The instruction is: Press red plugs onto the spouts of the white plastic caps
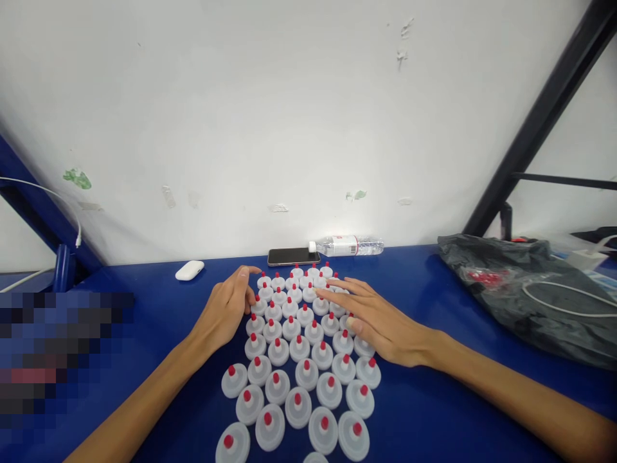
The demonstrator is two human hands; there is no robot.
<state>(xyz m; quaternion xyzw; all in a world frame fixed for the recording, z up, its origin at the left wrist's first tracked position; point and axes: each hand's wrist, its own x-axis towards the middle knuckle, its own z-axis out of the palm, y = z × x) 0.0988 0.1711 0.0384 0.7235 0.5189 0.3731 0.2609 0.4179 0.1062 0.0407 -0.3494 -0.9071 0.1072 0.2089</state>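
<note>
Several round white plastic caps with red tips [297, 406] stand upright in loose rows on the blue tabletop [159, 308]. My left hand [231, 299] rests along the far left edge of the rows, fingers bent and apart, touching or nearly touching the outer caps. Over the far right of the rows lies my right hand [373, 318], its fingers stretched out and spread above some caps, which it partly hides. Neither hand grips a cap. Toward the near edge the caps sit wider apart than at the far end.
A phone [289, 256] and a clear water bottle [347, 245] lie at the back by the white wall [308, 128]. A white earbud case [189, 270] is at the back left. A dark plastic bag [511, 302] with red pieces [488, 278] and a cable lies on the right.
</note>
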